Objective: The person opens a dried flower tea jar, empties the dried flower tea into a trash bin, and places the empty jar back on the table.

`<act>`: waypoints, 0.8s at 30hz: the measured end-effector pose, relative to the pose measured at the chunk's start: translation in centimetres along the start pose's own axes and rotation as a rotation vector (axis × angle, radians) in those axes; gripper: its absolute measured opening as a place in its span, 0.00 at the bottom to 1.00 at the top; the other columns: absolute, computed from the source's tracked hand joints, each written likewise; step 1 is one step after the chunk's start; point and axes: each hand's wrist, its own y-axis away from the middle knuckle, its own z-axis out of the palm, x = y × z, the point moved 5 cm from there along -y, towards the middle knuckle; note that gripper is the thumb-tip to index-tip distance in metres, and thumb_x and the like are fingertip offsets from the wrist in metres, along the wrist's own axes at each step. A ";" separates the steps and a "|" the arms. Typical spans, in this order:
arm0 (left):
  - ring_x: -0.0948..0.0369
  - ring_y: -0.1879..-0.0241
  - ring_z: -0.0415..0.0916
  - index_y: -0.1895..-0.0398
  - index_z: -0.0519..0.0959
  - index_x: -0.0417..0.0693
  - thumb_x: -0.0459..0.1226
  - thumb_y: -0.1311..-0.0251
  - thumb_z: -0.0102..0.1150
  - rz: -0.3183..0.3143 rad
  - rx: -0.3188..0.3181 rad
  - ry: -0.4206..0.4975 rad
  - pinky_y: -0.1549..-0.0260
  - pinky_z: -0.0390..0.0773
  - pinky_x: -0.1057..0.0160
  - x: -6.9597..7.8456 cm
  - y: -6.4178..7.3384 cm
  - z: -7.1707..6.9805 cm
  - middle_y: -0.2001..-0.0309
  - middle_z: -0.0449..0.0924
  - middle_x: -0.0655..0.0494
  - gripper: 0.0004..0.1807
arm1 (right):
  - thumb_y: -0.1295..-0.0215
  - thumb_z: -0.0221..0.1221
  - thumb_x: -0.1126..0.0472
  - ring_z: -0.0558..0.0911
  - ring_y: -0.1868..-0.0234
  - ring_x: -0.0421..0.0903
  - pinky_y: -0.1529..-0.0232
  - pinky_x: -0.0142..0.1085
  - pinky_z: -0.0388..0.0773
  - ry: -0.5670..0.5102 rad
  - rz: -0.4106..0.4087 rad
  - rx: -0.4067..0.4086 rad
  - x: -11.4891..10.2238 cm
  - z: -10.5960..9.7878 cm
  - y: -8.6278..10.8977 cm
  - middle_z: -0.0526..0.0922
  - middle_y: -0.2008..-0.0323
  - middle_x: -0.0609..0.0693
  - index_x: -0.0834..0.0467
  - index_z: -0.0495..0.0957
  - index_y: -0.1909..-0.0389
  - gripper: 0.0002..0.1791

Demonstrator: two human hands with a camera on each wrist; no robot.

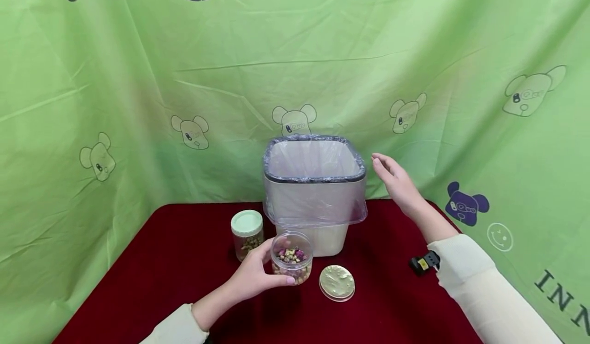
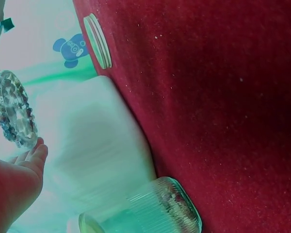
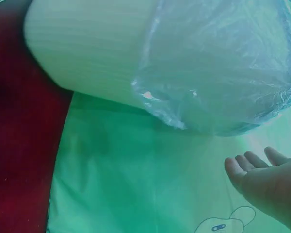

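My left hand grips a clear open-topped jar of small dried flower buds, thumb on the near side. The jar is above the table, in front of the bin. In the left wrist view the held jar looks tilted, its base toward the camera. My right hand is raised with fingers extended, holding nothing. It is apart from the right side of the pale bin, as the hand in the right wrist view also shows. A purplish clear bag lines the bin and folds over its rim.
A second jar with a pale green lid stands left of the bin, dried contents inside. A round gold-coloured disc lies on the dark red tablecloth, right of the held jar. Green printed curtains hang behind and at both sides.
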 end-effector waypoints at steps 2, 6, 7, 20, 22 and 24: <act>0.54 0.40 0.72 0.36 0.68 0.43 0.38 0.53 0.76 -0.001 -0.001 0.000 0.41 0.69 0.62 0.0 0.0 0.0 0.43 0.76 0.49 0.40 | 0.24 0.43 0.47 0.55 0.29 0.60 0.31 0.54 0.50 -0.034 -0.002 0.000 -0.3 0.3 -0.7 0.55 0.28 0.64 0.65 0.52 0.26 0.34; 0.54 0.41 0.73 0.37 0.69 0.44 0.39 0.53 0.76 -0.009 0.000 0.002 0.43 0.70 0.64 -0.1 0.1 0.1 0.43 0.76 0.49 0.39 | 0.25 0.46 0.53 0.55 0.28 0.58 0.30 0.51 0.51 -0.112 -0.004 0.004 -0.6 1.2 -1.8 0.56 0.29 0.65 0.66 0.52 0.27 0.34; 0.54 0.42 0.73 0.37 0.69 0.44 0.39 0.53 0.76 -0.010 0.001 0.002 0.43 0.70 0.65 -0.1 0.1 0.1 0.43 0.76 0.49 0.39 | 0.25 0.47 0.54 0.55 0.28 0.58 0.30 0.51 0.51 -0.130 -0.003 0.007 -0.7 1.5 -2.1 0.55 0.28 0.65 0.66 0.52 0.27 0.33; 0.52 0.42 0.74 0.36 0.68 0.41 0.37 0.52 0.76 0.063 0.030 -0.009 0.43 0.72 0.60 0.6 0.0 -1.1 0.43 0.77 0.47 0.39 | 0.29 0.46 0.62 0.58 0.30 0.53 0.31 0.44 0.54 -0.296 0.068 0.078 0.7 3.1 -3.3 0.57 0.28 0.59 0.64 0.56 0.27 0.30; 0.51 0.43 0.74 0.36 0.69 0.41 0.37 0.53 0.76 0.068 0.043 -0.012 0.44 0.73 0.60 0.7 -0.1 -1.7 0.43 0.77 0.46 0.39 | 0.29 0.45 0.62 0.58 0.30 0.53 0.32 0.43 0.55 -0.304 0.068 0.076 0.9 3.3 -3.4 0.57 0.28 0.60 0.64 0.56 0.27 0.30; 0.51 0.44 0.75 0.37 0.70 0.40 0.37 0.53 0.76 0.070 0.059 -0.028 0.46 0.74 0.62 0.9 -0.1 -2.3 0.44 0.77 0.46 0.38 | 0.30 0.45 0.63 0.58 0.30 0.53 0.32 0.42 0.56 -0.320 0.067 0.070 1.0 3.5 -3.5 0.56 0.28 0.60 0.64 0.56 0.27 0.30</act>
